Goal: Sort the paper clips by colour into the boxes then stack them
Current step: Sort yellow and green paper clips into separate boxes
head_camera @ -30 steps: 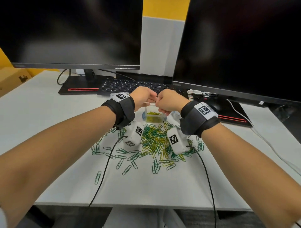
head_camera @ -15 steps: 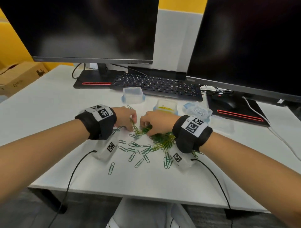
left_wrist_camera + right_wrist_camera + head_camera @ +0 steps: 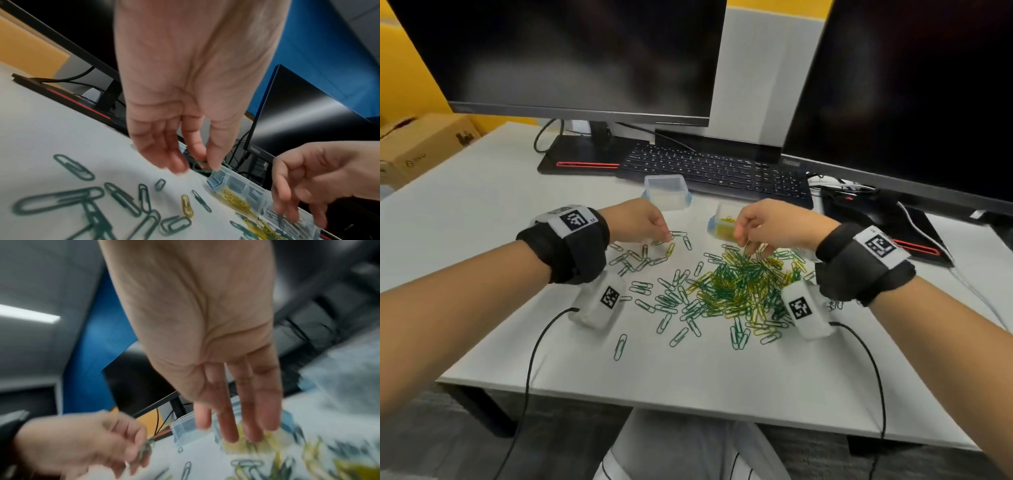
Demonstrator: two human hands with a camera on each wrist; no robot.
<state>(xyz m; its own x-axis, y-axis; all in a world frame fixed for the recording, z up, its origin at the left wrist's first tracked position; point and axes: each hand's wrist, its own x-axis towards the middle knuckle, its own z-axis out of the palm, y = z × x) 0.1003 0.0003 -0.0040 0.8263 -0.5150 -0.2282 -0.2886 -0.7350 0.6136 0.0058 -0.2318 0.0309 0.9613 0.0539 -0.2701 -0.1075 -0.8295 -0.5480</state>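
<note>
A heap of green and yellow paper clips (image 3: 736, 291) lies mid-table, with loose green ones (image 3: 640, 257) spread to its left. Behind stand an empty clear box (image 3: 667, 196) and a clear box (image 3: 722, 224) that holds yellow clips (image 3: 232, 197). My left hand (image 3: 667, 236) hovers low over the loose clips and pinches a green clip (image 3: 202, 165) between thumb and forefinger. At the heap's far edge, in front of the yellow box, my right hand (image 3: 751, 246) points its fingers (image 3: 246, 426) down, straight and spread. Nothing shows in it, though the right wrist view is blurred.
A black keyboard (image 3: 715, 171) lies just behind the boxes, under two dark monitors (image 3: 571, 54). A mouse (image 3: 859, 205) and cables sit at the right. A cardboard box (image 3: 421, 144) stands off the table's left. Bare tabletop (image 3: 688, 377) runs along the near edge.
One second ago both hands were together over the yellow box. They dropped to the heap, then parted: the left moved left with a green clip, the right stays over the heap's far edge.
</note>
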